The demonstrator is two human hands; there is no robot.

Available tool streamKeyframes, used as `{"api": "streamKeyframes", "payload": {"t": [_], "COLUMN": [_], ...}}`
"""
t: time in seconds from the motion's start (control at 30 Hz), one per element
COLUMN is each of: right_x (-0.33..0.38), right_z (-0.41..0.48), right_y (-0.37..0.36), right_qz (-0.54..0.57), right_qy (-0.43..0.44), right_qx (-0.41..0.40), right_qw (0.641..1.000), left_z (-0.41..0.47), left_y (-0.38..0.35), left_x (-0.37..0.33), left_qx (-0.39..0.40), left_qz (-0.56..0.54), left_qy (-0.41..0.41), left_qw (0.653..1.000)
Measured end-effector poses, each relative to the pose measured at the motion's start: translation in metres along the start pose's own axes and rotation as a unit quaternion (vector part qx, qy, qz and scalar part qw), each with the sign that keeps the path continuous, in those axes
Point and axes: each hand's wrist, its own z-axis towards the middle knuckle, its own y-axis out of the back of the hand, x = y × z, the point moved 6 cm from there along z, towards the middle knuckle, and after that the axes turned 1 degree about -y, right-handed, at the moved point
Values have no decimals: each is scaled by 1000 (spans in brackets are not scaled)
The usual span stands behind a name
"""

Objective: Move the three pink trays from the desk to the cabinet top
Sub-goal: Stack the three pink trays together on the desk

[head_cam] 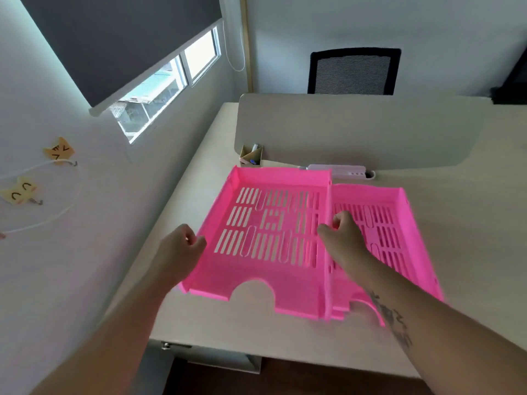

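Note:
A pink slotted tray (273, 280) is raised a little off the pale desk (216, 323), tilted, its notched front edge toward me. My left hand (179, 252) grips its left wall and my right hand (342, 238) grips its right wall. To its right lies another pink tray (399, 223) on the desk, partly under my right forearm; a further pink edge shows beneath its front, so it looks like a stack of two. No cabinet top is in sight.
A grey divider panel (356, 132) stands behind the trays, with a small cardboard pen holder (251, 155) and a white power strip (339, 170) at its foot. A black mesh chair (353, 71) is beyond. The wall with cat-shaped hooks (58, 151) is to my left.

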Motion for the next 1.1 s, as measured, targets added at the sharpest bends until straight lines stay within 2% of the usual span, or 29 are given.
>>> {"api": "streamKeyframes", "payload": {"t": [0.13,0.27,0.43,0.73,0.9,1.1], "right_x": [-17,-39,-78,-126,-127,-123], "right_z": [5,13,28,44,54,57], "right_y": [73,133,183,174,167,167], "right_qz": [15,15,4,0,-4,-21], "right_qy": [40,47,4,-47,-44,-42], "right_qx": [-41,-79,-74,-28,-31,-24], "right_qw": [998,996,997,998,999,999], "left_z": [-32,-53,-70,-75,-73,-75], "left_y": [-17,-56,-110,-158,-162,-169], "left_x": [-71,-125,-168,-164,-163,-158], "left_qx": [-47,-6,32,73,64,95], "left_qz": [-33,-49,-56,-52,-70,-134], "left_qy": [-36,-47,-59,-39,-22,24], "left_qw": [998,998,996,995,995,986]}}
